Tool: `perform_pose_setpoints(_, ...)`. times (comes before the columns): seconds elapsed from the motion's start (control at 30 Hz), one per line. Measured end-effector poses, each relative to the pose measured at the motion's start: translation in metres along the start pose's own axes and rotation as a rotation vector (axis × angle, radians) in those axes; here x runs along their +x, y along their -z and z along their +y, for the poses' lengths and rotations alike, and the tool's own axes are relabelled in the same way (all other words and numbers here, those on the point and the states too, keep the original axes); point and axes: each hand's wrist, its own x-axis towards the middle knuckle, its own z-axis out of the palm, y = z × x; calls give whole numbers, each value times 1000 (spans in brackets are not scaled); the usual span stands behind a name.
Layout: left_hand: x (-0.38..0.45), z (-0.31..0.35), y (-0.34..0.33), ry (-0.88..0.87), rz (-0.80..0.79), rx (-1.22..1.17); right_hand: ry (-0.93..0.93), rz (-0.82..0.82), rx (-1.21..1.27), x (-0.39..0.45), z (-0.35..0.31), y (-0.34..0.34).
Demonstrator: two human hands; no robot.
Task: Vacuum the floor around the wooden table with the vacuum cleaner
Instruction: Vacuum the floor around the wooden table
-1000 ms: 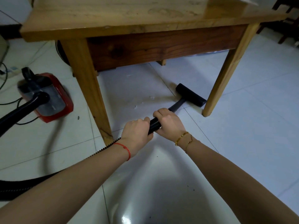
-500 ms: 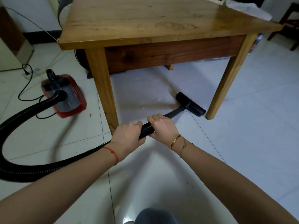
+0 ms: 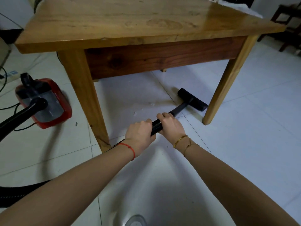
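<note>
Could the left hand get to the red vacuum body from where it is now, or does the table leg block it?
Probably yes. The vacuum body sits left of the near table leg, on the left hand's side, with bare floor between. But that hand grips the hose and would have to let go first.

Dark wooden chair (image 3: 286, 22) top right, white power strip (image 3: 9, 75) far left, white cloth (image 3: 236, 4) behind.

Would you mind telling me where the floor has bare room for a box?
Bare tiles lie right of the right table leg. Under the table the nozzle takes the right side. Left of the left leg it is crowded: the vacuum body.
</note>
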Motion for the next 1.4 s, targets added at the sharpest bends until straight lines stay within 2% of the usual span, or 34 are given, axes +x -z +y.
perform_pose_setpoints(0.37,91,-4,-16,52,31,-121,15,-55,28,81,41,-3)
perform_pose_setpoints(0.6,105,-18,-10,119,41,-126,69,-45,56,112,35,-4)
perform_pose_setpoints(0.83,78,-27,2,169,37,-137,168,-76,105,105,11,3)
perform_pose_setpoints(1.2,-16,-51,19,218,61,-99,353,-109,134,55,-57,12)
perform_pose_setpoints(1.4,-64,-61,29,210,65,-70,458,-7,43,21,-83,15)
